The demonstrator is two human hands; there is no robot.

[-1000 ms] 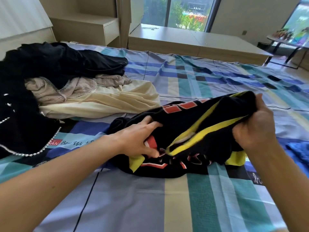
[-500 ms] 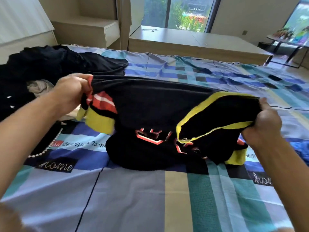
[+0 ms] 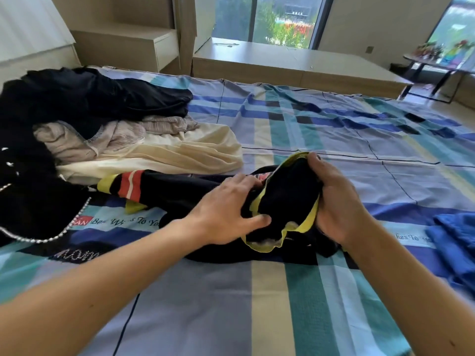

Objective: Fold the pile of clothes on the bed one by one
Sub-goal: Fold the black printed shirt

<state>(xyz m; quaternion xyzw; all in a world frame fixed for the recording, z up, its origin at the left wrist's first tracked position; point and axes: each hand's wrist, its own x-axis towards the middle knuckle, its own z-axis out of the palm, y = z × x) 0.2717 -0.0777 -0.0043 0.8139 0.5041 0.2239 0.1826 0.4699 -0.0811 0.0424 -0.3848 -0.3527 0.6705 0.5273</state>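
A black garment with yellow trim and red-white stripes (image 3: pixel 174 191) lies bunched on the bed in front of me. My right hand (image 3: pixel 336 201) grips its yellow-edged end, fingers curled over the top of the fold. My left hand (image 3: pixel 226 209) rests on the cloth beside it, fingers spread and reaching into the fold, thumb against the yellow edge. A striped cuff of the garment lies stretched to the left. The pile of unfolded clothes (image 3: pixel 84 124) sits at the left: black pieces, a beige top and a cream garment.
The bed carries a plaid blue, teal and cream sheet (image 3: pixel 334 129). A blue cloth (image 3: pixel 455 235) lies at the right edge. A black garment with a pearl trim (image 3: pixel 28 206) lies at the near left. A low wooden platform and a small table stand beyond the bed.
My left hand let go of the striped end it held up at the left and came across to the right hand. The garment dropped back onto the bed, its right end now bunched.
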